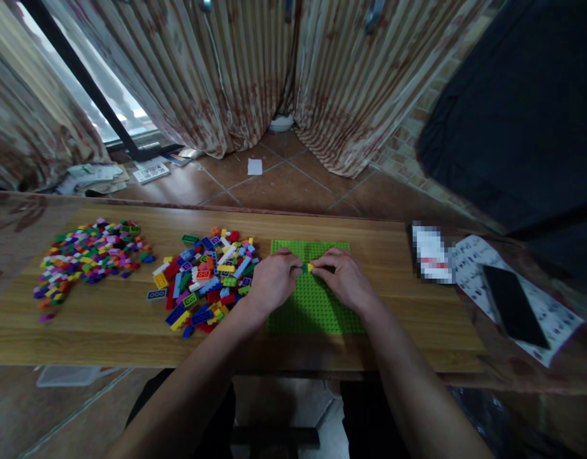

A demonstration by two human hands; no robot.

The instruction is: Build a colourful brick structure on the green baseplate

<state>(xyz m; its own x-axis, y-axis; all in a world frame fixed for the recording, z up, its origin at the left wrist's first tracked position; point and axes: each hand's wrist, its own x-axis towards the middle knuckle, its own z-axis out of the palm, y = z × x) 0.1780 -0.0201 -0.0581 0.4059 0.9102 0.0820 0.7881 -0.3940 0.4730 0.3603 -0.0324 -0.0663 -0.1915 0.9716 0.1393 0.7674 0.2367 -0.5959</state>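
Over the green studded baseplate, my two hands meet near its upper middle. My left hand pinches a small green brick between thumb and fingers. In the fingertips of my right hand is a small yellow brick, right beside the green one. Whether the two bricks are joined, or touch the plate, I cannot tell. Just left of my left hand lies a heap of mixed larger bricks, several of them blue, red, yellow and white.
A second pile of smaller colourful pieces spreads over the left of the wooden table. On the right are a blurred white-and-red item, a printed sheet and a dark phone-like slab. Curtains hang beyond the table.
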